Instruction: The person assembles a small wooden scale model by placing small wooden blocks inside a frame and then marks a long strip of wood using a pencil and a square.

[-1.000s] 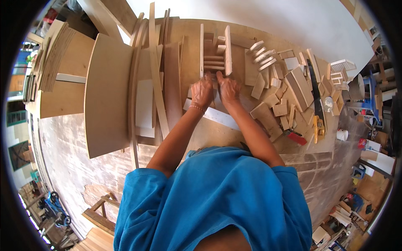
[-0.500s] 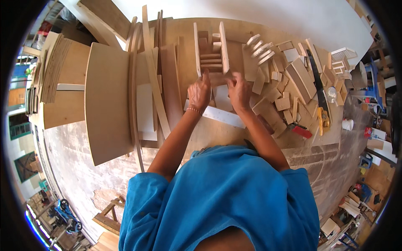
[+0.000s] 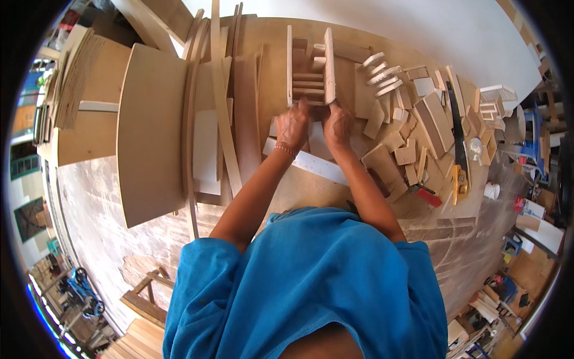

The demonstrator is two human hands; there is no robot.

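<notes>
A small wooden frame, two long side boards joined by several short slats, lies on the board-topped table ahead of me. My left hand is closed at the frame's near end, its fingertips between the side boards. Closed as well, my right hand sits at the near tip of the right side board. Between them a short wooden slat is partly visible, pinched at both ends; the fingers cover much of it. A pale strip lies under my wrists.
Long boards and strips lie to the left, beside a large curved panel. Wood offcuts crowd the right side, with a handsaw and a red-handled tool among them. Rounded slats lie right of the frame.
Both hands have closed in on the frame's near end with the short slat, which was blurred and slightly apart from it before. The whole view has shifted a little.
</notes>
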